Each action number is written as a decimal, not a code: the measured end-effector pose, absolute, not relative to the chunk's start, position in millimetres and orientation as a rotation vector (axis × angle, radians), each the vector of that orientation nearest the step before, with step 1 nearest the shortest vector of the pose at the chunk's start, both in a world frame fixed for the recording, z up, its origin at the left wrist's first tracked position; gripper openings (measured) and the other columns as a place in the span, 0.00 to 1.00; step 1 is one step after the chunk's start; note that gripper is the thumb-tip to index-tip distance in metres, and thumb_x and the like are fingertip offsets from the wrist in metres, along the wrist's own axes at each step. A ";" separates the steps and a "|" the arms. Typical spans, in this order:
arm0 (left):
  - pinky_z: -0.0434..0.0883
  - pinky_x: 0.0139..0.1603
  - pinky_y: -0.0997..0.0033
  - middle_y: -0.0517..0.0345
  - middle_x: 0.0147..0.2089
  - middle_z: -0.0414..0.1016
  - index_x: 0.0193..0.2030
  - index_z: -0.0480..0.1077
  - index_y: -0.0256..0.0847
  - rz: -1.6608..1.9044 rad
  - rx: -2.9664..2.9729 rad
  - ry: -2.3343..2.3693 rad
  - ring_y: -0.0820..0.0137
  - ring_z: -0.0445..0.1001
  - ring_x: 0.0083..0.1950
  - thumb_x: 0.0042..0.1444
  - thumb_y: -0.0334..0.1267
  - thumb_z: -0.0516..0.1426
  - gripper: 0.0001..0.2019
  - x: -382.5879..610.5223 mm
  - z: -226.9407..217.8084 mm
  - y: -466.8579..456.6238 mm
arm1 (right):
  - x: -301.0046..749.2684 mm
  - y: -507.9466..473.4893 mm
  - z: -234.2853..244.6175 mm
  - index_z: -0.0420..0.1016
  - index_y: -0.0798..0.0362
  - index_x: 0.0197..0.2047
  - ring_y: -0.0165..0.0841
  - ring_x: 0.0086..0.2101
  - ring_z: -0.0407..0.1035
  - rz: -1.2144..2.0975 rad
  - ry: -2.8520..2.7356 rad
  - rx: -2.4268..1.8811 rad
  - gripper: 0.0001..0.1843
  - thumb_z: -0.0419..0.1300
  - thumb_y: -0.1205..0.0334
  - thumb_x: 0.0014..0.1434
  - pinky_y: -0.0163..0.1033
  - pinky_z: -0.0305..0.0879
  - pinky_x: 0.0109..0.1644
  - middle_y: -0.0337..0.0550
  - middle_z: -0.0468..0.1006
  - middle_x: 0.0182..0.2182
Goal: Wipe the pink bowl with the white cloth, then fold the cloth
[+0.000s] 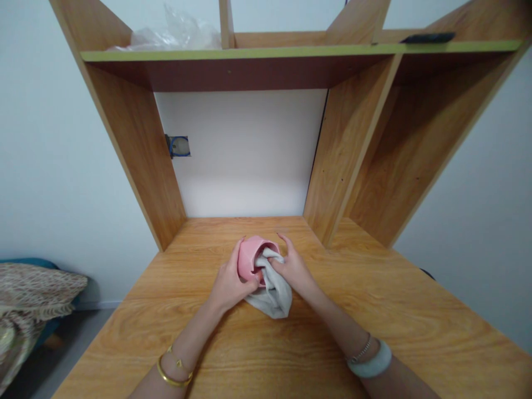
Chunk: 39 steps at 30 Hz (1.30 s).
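Note:
A pink, hollow vessel with a wavy rim, perhaps a bowl or cup (248, 256), is tipped on its side above the wooden desk, its mouth turned to the right. My left hand (230, 281) is wrapped round its left side, thumb at the lower rim. A light grey cloth (276, 291) is partly stuffed into the mouth, and the rest hangs down in front. My right hand (294, 270) pinches the cloth at the opening between thumb and fingers, with the index finger stretched upward. The inside of the vessel is mostly hidden by the cloth.
The wooden desk (257, 354) carries a hutch with a green-edged shelf (270, 54). A clear plastic bag (178, 34) and a dark flat object (428, 37) lie on that shelf. An uncovered wall socket box (179, 146) shows behind. A patterned blanket (37, 293) drapes over blue furniture at left.

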State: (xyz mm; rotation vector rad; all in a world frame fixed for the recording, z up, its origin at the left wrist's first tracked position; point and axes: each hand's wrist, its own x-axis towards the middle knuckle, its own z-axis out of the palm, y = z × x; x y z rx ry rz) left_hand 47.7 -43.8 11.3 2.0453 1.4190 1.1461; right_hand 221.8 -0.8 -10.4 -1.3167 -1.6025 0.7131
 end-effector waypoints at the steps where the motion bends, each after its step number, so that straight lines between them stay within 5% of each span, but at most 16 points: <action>1: 0.68 0.42 0.65 0.50 0.46 0.72 0.64 0.44 0.37 1.139 2.050 1.433 0.64 0.72 0.39 0.45 0.41 0.56 0.39 47.4 11.8 -43.7 | 222.0 -1.7 -8.3 0.48 0.56 0.60 0.27 0.18 0.60 0.688 -1.610 -1.335 0.39 0.56 0.63 0.45 0.31 0.57 0.22 0.32 0.69 0.22; 11: 0.65 0.50 0.64 0.51 0.51 0.70 0.63 0.50 0.39 0.995 2.043 1.466 0.62 0.70 0.47 0.43 0.36 0.55 0.37 51.1 6.3 -43.2 | 227.2 -10.5 5.5 0.46 0.52 0.63 0.28 0.18 0.59 0.407 -1.799 -1.480 0.38 0.54 0.63 0.49 0.30 0.49 0.22 0.29 0.62 0.16; 19: 0.61 0.54 0.64 0.47 0.52 0.69 0.54 0.63 0.34 1.254 1.733 1.407 0.61 0.67 0.52 0.46 0.37 0.54 0.26 49.3 -1.4 -24.8 | 228.0 -12.0 9.3 0.48 0.52 0.62 0.32 0.23 0.66 0.351 -1.879 -1.491 0.34 0.52 0.55 0.54 0.32 0.54 0.27 0.37 0.71 0.22; 25: 0.68 0.33 0.72 0.53 0.33 0.74 0.42 0.69 0.33 1.493 1.365 1.393 0.69 0.72 0.31 0.48 0.43 0.52 0.18 35.6 -7.8 -11.7 | 232.6 -9.0 6.5 0.50 0.54 0.61 0.38 0.32 0.71 0.181 -1.890 -1.675 0.29 0.46 0.53 0.59 0.36 0.57 0.32 0.49 0.76 0.33; 29: 0.55 0.13 0.79 0.66 0.16 0.62 0.37 0.68 0.34 1.496 1.149 1.364 0.77 0.58 0.13 0.49 0.49 0.51 0.18 33.8 -5.0 -15.1 | 237.3 -6.2 5.0 0.47 0.54 0.62 0.40 0.34 0.71 0.151 -1.896 -1.788 0.30 0.45 0.51 0.60 0.37 0.57 0.34 0.49 0.77 0.33; 33: 0.49 0.11 0.82 0.69 0.12 0.58 0.34 0.65 0.36 1.502 1.090 1.270 0.79 0.54 0.10 0.49 0.51 0.50 0.18 36.8 -4.3 -14.9 | 244.7 -1.0 3.5 0.52 0.56 0.58 0.38 0.30 0.70 0.150 -1.832 -1.805 0.27 0.45 0.51 0.60 0.36 0.56 0.30 0.46 0.75 0.29; 39: 0.46 0.09 0.82 0.69 0.09 0.56 0.29 0.63 0.37 1.483 1.050 1.154 0.79 0.53 0.09 0.48 0.54 0.50 0.18 36.8 -11.3 -8.7 | 242.3 5.5 -11.4 0.67 0.54 0.35 0.31 0.27 0.67 0.364 -1.965 -1.545 0.10 0.47 0.60 0.58 0.33 0.55 0.29 0.41 0.73 0.26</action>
